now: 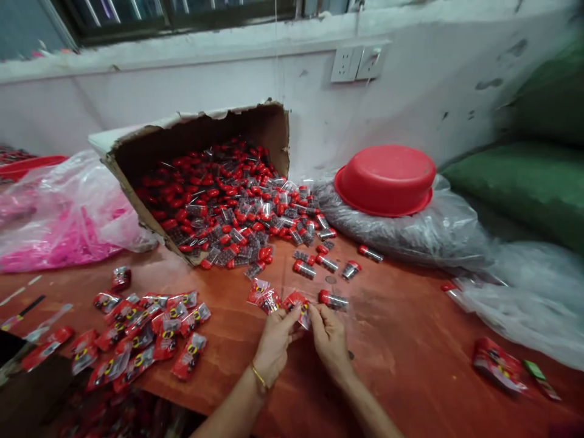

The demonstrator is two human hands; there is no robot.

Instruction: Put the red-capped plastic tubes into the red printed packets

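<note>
Between my two hands is a small red printed plastic packet [296, 299]. My left hand [276, 340] pinches its left side and bottom, while the fingers of my right hand [329, 337] close on its right edge. More flat red packets [267, 298] lie just beyond my left fingers. A small clear tube with a red cap and dark contents [334, 300] rests right beside my right fingertips. Several similar tubes [305, 269] are scattered farther back on the red table [401, 353].
A cardboard box [137, 204] on its side spills many red-capped tubes. Filled red packets [146, 331] are piled at the left. At the back right, an upturned red basin [387, 179] sits on a plastic bag [410, 240]. A stack of red packets [499, 365] lies at right.
</note>
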